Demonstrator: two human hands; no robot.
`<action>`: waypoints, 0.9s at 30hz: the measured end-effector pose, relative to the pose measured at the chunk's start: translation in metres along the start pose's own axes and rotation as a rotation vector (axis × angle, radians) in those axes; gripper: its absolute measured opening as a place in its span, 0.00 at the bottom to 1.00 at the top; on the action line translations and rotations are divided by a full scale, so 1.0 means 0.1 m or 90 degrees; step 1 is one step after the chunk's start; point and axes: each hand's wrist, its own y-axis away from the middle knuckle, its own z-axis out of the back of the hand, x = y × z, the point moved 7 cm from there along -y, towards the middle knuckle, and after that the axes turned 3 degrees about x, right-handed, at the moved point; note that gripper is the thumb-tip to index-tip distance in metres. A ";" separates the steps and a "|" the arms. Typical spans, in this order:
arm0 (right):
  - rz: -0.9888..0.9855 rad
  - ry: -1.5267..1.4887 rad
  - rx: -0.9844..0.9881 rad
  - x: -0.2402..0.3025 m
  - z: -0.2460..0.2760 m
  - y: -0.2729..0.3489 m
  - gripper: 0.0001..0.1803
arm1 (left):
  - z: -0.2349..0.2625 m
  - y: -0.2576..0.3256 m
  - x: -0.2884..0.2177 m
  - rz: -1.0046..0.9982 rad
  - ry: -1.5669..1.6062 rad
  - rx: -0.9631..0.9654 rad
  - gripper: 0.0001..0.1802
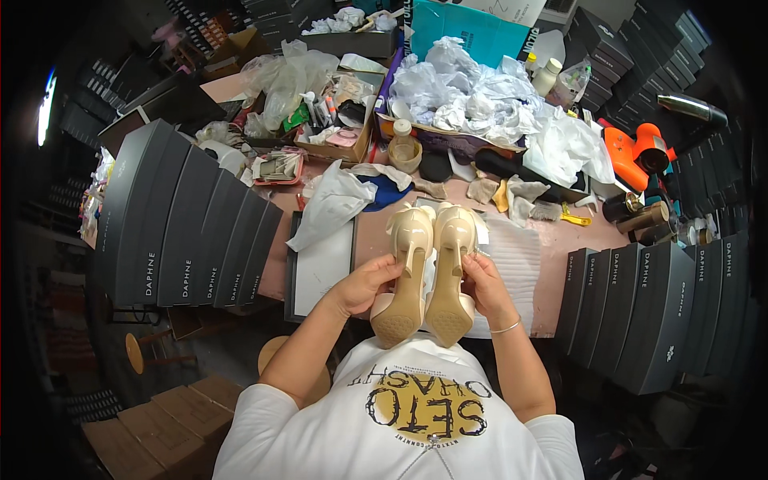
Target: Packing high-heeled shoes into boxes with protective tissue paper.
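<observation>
A pair of cream high-heeled shoes is held up side by side over the front of the table, soles and heels toward me, toes pointing down at my shirt. My left hand grips the left shoe by its side near the heel. On the right shoe, my right hand is closed in the same way. Beyond the shoes lies a white foam sheet. An open dark box part with a pale inside rests left of them, with white tissue paper across its far end.
Rows of dark shoeboxes stand at the left and right. A box of crumpled white paper, a jar, cloths, a yellow-handled brush and an orange heat tool sit farther back. Brown cartons are low left.
</observation>
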 end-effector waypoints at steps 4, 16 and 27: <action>0.009 0.004 0.005 0.01 0.04 0.02 0.13 | 0.03 -0.05 0.03 0.012 -0.034 -0.009 0.17; 0.095 0.213 0.049 0.22 -0.14 0.15 0.16 | -0.08 0.10 -0.16 -0.051 -0.262 0.004 0.18; 0.094 0.233 0.019 0.12 -0.17 0.06 0.14 | 0.14 0.16 -0.12 -0.033 -0.307 -0.076 0.16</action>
